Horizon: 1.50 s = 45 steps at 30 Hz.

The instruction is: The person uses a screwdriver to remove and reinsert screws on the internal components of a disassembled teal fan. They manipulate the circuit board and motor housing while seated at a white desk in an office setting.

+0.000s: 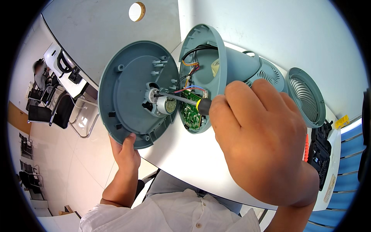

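Observation:
My right hand [262,143] is closed round the black and yellow handle of a screwdriver [179,98]. The shaft points left, its tip at a white hub beside a small round motor [167,104] inside a round grey-green base cover [129,83]. My left hand [125,149] grips the cover's lower rim, thumb on the edge, holding it tilted up. To its right the grey-green fan body [222,65] lies on its side, its round bottom open. Coloured wires and a green circuit board [192,112] show there; wires run between the two parts.
A round slatted grille [307,98] leans at the right of the white table [185,166]. Near it lie a black tool case [319,154], a red stick-like item [306,149] and a yellow tag [342,122]. A grey panel stands behind; chairs and a seated person are far left.

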Tool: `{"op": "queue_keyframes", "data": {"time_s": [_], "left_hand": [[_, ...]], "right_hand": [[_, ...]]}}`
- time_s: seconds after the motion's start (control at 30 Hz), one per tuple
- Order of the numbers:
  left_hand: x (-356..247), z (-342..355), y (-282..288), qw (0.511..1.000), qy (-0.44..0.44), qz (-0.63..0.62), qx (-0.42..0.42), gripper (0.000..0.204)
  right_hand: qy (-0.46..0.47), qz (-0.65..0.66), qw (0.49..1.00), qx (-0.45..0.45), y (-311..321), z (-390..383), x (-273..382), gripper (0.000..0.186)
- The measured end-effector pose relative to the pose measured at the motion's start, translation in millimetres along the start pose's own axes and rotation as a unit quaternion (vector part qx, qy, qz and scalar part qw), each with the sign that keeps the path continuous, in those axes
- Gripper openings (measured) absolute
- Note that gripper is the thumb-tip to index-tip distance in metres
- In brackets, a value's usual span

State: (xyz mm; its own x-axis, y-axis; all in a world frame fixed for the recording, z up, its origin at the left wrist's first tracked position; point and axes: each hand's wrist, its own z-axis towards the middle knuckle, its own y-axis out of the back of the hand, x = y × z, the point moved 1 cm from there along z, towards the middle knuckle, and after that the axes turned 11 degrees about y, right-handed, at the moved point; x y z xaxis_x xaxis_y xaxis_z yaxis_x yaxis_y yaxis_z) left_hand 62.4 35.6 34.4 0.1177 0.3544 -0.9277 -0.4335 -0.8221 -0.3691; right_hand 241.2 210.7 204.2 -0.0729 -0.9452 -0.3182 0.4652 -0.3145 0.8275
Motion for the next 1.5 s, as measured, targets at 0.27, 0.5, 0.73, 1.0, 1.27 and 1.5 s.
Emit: {"op": "queue_keyframes", "data": {"time_s": [0.27,0.5,0.73,1.0,1.27,1.5], "left_hand": [[1,1,3,1.0,-0.009,0.005,0.014,0.055],[3,2,5,1.0,-0.006,0.008,0.012,0.057],[1,4,7,1.0,0.007,0.018,0.011,0.06],[1,6,9,0.999,0.004,0.039,0.022,0.063],[-1,7,4,0.996,-0.021,0.073,0.046,0.069],[-12,5,-12,0.994,-0.024,0.097,0.049,0.069]], "right_hand": [[0.005,0.012,1.0,0.005,0,-1,-1,0.021],[0.002,0.029,1.0,0.002,-2,-3,-1,0.021],[0.018,0.007,0.999,0.044,1,0,0,0.019],[0.016,0.015,0.994,0.103,9,15,-3,0.014],[0.027,-0.044,0.993,0.108,18,19,6,0.011],[-0.004,-0.053,0.987,0.15,15,17,23,0.017]]}}
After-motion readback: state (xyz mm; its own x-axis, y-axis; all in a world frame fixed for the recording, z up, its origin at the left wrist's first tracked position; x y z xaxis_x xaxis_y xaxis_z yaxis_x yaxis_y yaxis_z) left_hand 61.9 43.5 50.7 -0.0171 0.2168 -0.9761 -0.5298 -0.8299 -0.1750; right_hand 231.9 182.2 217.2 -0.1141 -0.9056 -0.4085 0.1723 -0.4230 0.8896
